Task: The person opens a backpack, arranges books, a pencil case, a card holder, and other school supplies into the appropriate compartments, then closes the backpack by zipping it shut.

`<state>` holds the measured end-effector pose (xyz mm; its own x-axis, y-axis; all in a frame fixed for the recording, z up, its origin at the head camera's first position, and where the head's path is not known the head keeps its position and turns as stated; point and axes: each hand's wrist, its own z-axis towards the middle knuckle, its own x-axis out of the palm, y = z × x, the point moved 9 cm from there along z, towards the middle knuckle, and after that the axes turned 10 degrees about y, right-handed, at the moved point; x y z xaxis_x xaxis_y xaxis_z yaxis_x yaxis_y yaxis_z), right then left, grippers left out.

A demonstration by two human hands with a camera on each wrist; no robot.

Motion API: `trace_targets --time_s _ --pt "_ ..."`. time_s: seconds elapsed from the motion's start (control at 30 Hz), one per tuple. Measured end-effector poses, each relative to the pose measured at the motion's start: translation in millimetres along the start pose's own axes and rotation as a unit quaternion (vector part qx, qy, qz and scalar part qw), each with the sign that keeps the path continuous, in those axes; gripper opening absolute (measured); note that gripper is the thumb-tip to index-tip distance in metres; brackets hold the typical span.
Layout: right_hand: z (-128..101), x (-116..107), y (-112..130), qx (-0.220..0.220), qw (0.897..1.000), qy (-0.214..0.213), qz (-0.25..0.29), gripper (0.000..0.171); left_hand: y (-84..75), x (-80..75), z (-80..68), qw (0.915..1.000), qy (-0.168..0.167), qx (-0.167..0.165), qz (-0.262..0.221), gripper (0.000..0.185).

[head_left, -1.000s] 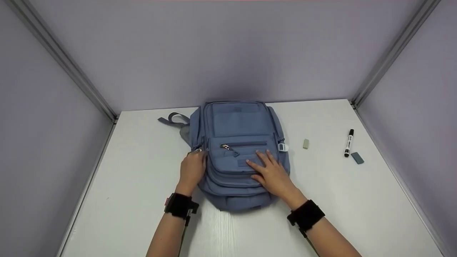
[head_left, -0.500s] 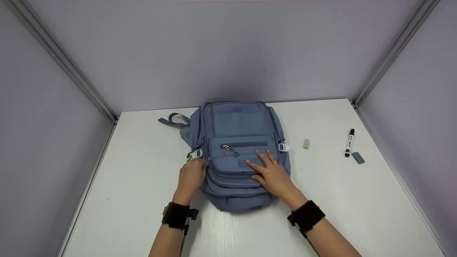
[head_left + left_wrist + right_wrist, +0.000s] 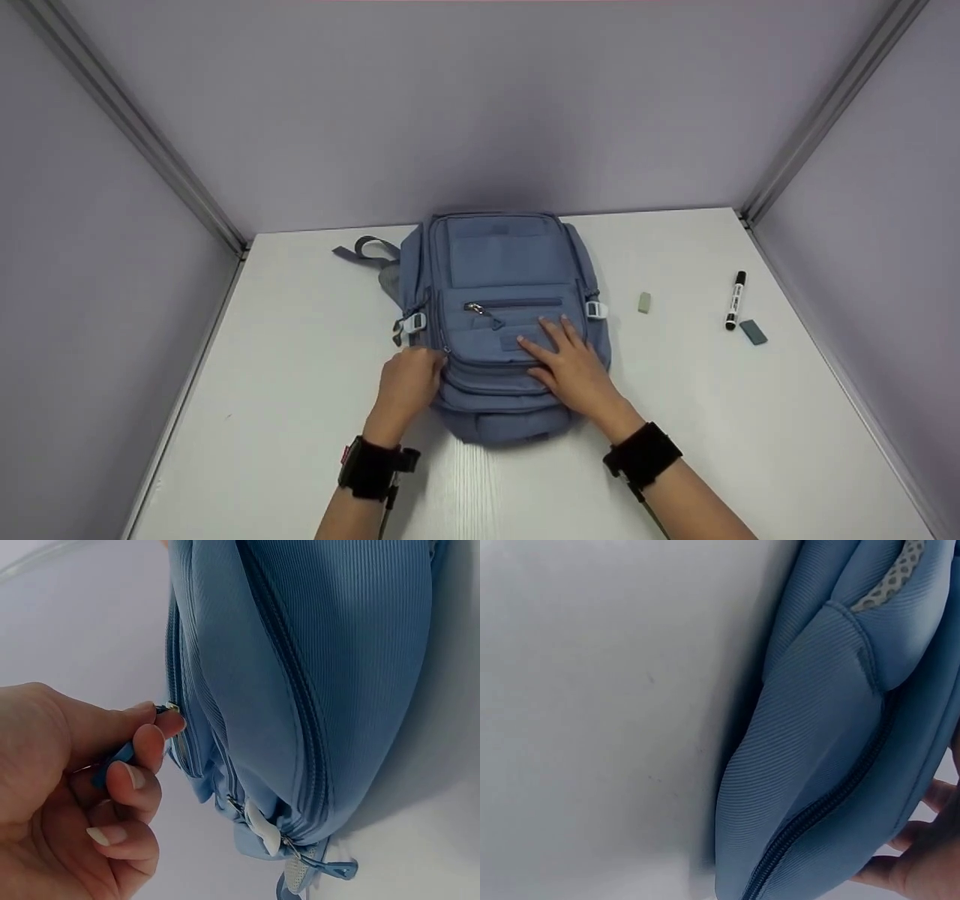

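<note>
A blue backpack (image 3: 510, 259) lies front side up on the white table. At its left side, my left hand (image 3: 409, 379) pinches a small zipper pull (image 3: 166, 709) between thumb and forefinger; the pull's blue tab (image 3: 114, 763) runs down into the curled fingers. Spread fingers of my right hand (image 3: 574, 371) rest on the lower right of the front pocket, below a second zipper pull (image 3: 484, 313) with a triangular tab. In the right wrist view only the fingertips (image 3: 907, 836) show past the bag's edge. White buckles sit on both sides, the left buckle (image 3: 414, 323) just above my left hand.
To the right of the bag lie a pale green eraser-like block (image 3: 644, 303), a black-and-white marker (image 3: 736, 300) and a dark grey-blue block (image 3: 753, 332). A strap (image 3: 364, 253) trails off the bag's upper left. Grey panels (image 3: 480, 105) wall in the table.
My left hand has slid the zipper pull down along the bag's left side, toward the bottom, uncovering the left white buckle. My right hand has stayed in place.
</note>
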<state>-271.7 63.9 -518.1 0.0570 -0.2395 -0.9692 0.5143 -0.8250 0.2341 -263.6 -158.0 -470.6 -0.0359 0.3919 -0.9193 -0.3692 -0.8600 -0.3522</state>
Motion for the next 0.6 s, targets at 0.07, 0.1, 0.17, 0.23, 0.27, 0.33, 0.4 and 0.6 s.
trace_targets --time_s 0.07,0.1,0.17,0.23,0.27,0.33,0.4,0.6 --pt "0 0 0 0.000 1.000 -0.003 0.000 0.050 -3.6 0.6 -1.0 1.0000 0.003 0.003 0.005 0.023" --pt "0 0 0 0.000 1.000 -0.004 0.000 0.049 -5.2 1.4 -1.6 1.0000 0.006 0.005 0.006 0.025" --pt "0 0 0 -0.002 1.000 -0.007 0.000 0.049 -8.4 2.9 -3.0 0.9999 0.011 0.009 0.007 0.029" --pt "0 0 0 -0.003 1.000 -0.010 0.000 0.049 -10.3 4.8 -4.7 0.9998 0.017 0.009 0.008 0.033" --pt "0 0 0 -0.005 1.000 -0.010 0.000 0.049 -10.9 5.6 -5.7 0.9998 0.019 0.008 0.008 0.034" --pt "0 1 1 -0.008 1.000 -0.011 -0.001 0.049 -11.5 6.9 -7.7 0.9997 0.021 0.003 0.010 0.034" --pt "0 1 2 -0.010 1.000 -0.012 -0.001 0.049 -13.1 7.1 -9.7 0.9998 0.018 0.001 0.012 0.031" --pt "-1 0 1 -0.010 1.000 -0.019 -0.003 0.049 -27.4 10.0 -13.9 0.9996 0.006 0.024 0.014 0.030"
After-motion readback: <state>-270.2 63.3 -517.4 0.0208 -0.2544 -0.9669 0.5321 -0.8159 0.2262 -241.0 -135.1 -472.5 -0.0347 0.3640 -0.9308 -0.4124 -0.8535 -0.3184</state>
